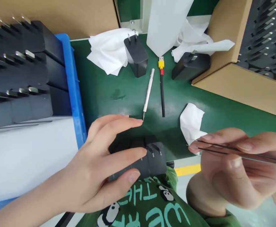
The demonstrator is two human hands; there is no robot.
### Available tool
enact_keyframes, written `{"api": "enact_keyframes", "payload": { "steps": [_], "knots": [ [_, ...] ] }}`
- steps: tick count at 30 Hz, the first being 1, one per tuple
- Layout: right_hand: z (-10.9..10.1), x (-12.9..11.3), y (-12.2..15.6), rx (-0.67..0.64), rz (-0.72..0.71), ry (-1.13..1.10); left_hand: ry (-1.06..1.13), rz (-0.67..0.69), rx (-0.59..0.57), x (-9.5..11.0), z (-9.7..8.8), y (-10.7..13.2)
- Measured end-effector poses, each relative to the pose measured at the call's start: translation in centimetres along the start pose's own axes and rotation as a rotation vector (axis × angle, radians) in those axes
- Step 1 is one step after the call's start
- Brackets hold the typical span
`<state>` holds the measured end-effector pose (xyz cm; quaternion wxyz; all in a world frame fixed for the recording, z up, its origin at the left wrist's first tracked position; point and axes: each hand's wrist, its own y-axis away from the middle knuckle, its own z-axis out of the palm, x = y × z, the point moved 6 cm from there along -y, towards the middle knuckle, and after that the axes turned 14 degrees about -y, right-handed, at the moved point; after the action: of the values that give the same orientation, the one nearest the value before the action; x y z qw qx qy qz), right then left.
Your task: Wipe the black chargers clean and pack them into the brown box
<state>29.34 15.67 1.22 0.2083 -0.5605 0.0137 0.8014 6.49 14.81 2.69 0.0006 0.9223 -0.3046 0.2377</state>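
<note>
Fingers spread, my left hand (100, 160) hovers over a row of black power adapters (157, 160) with metal prongs at the table's near edge. I cannot tell whether it touches them. One fingertip is close to the blade of a silver craft knife (148, 90). In my right hand (239, 167) is a pair of dark tweezers (225, 149), its tips slightly apart and pointing left. A crumpled white cloth (190, 121) lies just beyond those tips. Right of the knife lies a short black USB cable (162, 94) with a yellow and red end.
A blue crate (74, 78) at left holds rows of black adapters. More adapters fill a cardboard box (242, 82) at right. Single adapters (136, 58) (190, 67) stand near white cloths (109, 50) at the back of the green table (105, 97).
</note>
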Motion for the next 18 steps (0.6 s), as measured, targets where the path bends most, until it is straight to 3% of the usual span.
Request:
{"api": "enact_keyframes", "payload": {
  "steps": [12, 14, 18],
  "knots": [
    [0.0, 0.2, -0.1, -0.007, -0.001, 0.000, 0.018, -0.055, 0.024, -0.1, 0.0, 0.0],
    [-0.2, 0.3, -0.1, -0.002, -0.008, -0.010, 0.099, -0.180, 0.080, -0.8, -0.5, 0.0],
    [-1.1, 0.3, -0.1, -0.001, -0.051, -0.029, 0.111, -0.570, 0.358, -3.1, -3.2, 1.1]
  ]
}}
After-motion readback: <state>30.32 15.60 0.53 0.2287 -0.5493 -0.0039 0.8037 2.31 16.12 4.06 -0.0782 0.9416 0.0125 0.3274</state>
